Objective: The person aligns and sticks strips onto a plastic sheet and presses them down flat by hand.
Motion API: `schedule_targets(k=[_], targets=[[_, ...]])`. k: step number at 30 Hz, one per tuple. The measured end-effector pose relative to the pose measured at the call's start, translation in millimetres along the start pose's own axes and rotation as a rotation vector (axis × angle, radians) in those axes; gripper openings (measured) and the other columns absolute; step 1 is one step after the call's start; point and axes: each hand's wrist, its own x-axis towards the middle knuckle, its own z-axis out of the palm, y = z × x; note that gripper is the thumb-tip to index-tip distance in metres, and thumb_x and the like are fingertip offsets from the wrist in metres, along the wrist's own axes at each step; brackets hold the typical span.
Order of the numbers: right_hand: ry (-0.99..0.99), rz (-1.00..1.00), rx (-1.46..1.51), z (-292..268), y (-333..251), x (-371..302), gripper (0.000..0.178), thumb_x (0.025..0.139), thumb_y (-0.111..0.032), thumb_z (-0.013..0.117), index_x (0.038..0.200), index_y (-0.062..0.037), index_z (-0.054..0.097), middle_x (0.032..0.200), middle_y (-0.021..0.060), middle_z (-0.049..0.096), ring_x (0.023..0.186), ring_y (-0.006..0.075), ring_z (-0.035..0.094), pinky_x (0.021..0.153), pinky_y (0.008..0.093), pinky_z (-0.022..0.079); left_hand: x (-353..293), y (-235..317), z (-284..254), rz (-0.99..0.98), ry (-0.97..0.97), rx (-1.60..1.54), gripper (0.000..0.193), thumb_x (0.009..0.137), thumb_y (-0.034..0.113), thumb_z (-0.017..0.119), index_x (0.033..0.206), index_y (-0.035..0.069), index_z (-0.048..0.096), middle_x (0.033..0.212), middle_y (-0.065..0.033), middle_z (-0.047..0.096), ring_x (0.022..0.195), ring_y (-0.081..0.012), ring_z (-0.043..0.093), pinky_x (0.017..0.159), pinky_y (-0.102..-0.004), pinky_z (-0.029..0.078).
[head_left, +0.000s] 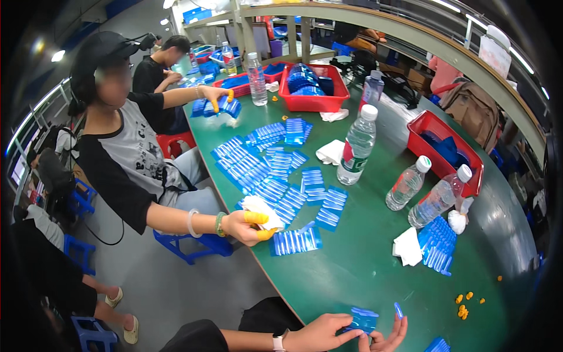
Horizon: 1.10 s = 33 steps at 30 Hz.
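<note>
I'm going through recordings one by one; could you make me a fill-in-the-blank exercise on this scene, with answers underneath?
The person's left hand holds a sheet coloured ____.
The watch is worn on the person's ____.
The co-worker's hand holding a white cloth wears finger covers coloured ____.
The worktop is coloured ____.
Missing words: blue; left wrist; yellow; green.

Bright tubes [446,5] overhead light my end of the room, laying whitish glare across the green table's [358,264] right side and glinting off the blue strips [296,241]. The far shelf beam [410,32] bows; the rim falls black.
</note>
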Motion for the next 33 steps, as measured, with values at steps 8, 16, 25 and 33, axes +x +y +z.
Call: schedule_targets(k=[8,16,25,33], targets=[[0.049,0.112,-0.075,-0.1,-3.0,-4.1,0.087,0.068,0.013,0.063,0.139,-0.0072,0.018,0.139,0.0148,0.03,0.108,0.0184,0.046,0.077,0.0256,0.043,-0.1,0.9,-0.8,-0.003,-0.012,0.047,0.021,0.081,0.019,0.06,0.078,-0.001,0.056,0.07,-0.0193,0.054,0.068,-0.0387,0.054,0.058,-0.042,0.042],[0.009,0.037,-0.064,-1.9,-2.5,3.3,0.088,0.068,0.014,0.062,0.14,-0.0079,0.017,0.136,0.0137,0.034,0.089,0.0147,0.051,0.072,0.023,0.045,-3.7,-2.3,-1.9,0.107,-0.004,0.219,0.018,0.082,0.019,0.059,0.081,0.001,0.058,0.073,-0.0179,0.054,0.07,-0.0367,0.055,0.064,-0.0419,0.044],[-0.01,0.078,-0.009,-5.8,3.9,3.9,0.089,0.067,0.014,0.061,0.14,-0.0081,0.017,0.137,0.0127,0.033,0.09,0.0147,0.05,0.072,0.0226,0.045,-2.5,2.2,-2.9,0.116,-0.017,0.203,0.016,0.082,0.018,0.058,0.085,0.001,0.059,0.074,-0.0171,0.055,0.072,-0.0361,0.055,0.066,-0.0412,0.045],[-0.029,0.021,-0.033,-11.5,10.6,8.4,0.089,0.067,0.013,0.062,0.14,-0.0074,0.016,0.139,0.0129,0.03,0.098,0.0165,0.049,0.077,0.0251,0.044,2.4,8.8,-3.6,0.132,-0.018,0.169,0.016,0.083,0.017,0.057,0.086,0.001,0.059,0.075,-0.0176,0.056,0.073,-0.0364,0.055,0.066,-0.0411,0.045]])
